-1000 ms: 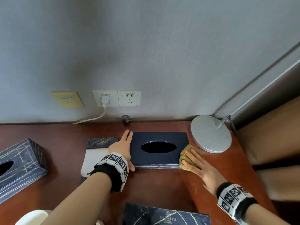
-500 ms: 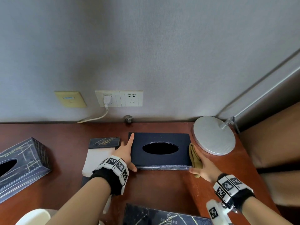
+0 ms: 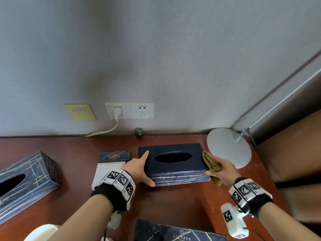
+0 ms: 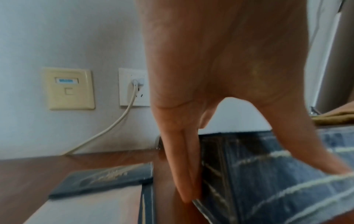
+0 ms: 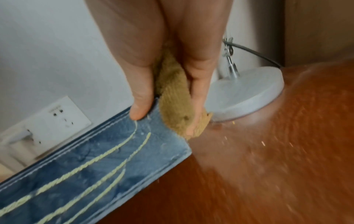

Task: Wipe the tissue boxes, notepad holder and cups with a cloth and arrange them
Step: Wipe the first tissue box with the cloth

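A dark blue tissue box (image 3: 173,164) (image 4: 249,204) (image 5: 95,174) with pale stitching lies near the wall. My left hand (image 3: 147,168) (image 4: 264,181) braces its left end with straight fingers, the thumb lying on the front face. At the box's right end my right hand (image 3: 224,169) (image 5: 164,121) holds a tan cloth (image 3: 210,162) (image 5: 174,94) against the side, with the thumb on the front top edge. The notepad holder (image 3: 112,157) (image 4: 103,177) lies just left of the box. A second tissue box (image 3: 22,181) sits far left, a third (image 3: 173,232) at the bottom edge. A white cup (image 3: 40,233) shows at bottom left.
A round grey lamp base (image 3: 229,146) (image 5: 245,94) stands close to the box's right end. Wall sockets (image 3: 129,110) with a plugged white cable are behind. The brown table (image 3: 173,202) ends at the right beside a tan seat (image 3: 295,162).
My right hand has turned from lying flat on the cloth on the table to standing upright, pressing the cloth against the box's right end. The left hand has stayed at the left end.
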Tool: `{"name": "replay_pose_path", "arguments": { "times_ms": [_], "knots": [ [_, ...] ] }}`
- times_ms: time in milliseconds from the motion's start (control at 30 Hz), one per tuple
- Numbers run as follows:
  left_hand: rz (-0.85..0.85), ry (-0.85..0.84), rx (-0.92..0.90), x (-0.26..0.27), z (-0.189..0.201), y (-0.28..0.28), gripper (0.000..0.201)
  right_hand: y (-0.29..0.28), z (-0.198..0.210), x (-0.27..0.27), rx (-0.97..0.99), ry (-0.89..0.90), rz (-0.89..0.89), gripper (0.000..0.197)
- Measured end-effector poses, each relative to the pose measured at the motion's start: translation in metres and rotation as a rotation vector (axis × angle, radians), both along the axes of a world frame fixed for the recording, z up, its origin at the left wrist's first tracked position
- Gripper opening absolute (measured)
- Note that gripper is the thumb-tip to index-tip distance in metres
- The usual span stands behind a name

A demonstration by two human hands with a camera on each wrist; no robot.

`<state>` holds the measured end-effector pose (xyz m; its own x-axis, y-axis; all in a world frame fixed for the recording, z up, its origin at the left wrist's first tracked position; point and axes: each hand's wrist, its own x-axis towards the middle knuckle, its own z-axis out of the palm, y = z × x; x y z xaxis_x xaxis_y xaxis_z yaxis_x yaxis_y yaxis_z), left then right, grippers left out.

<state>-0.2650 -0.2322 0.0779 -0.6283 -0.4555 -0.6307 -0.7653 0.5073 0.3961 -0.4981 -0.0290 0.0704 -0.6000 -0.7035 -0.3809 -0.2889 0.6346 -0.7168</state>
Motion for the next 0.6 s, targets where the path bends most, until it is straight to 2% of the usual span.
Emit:
{"name": "replay_pose_path", "arguments": {
  "times_ms": [133, 300, 467, 600],
  "knots": [
    [-0.045, 0.040, -0.077, 0.003, 0.021, -0.002, 0.130, -0.010, 0.025, -0.021, -0.059, 0.107, -0.035, 0.045],
    [0.011, 0.051, -0.239, 0.002, 0.024, 0.002, 0.128, -0.021, 0.034, -0.022, -0.115, 0.119, -0.061, 0.027],
    [0.107, 0.103, -0.347, -0.001, 0.017, 0.008, 0.108, -0.026, 0.034, -0.022, -0.156, 0.107, -0.054, 0.026],
    [0.133, 0.127, -0.373, -0.004, 0.017, 0.005, 0.103, -0.037, 0.037, -0.022, -0.156, 0.131, -0.040, 0.028]
  ]
}}
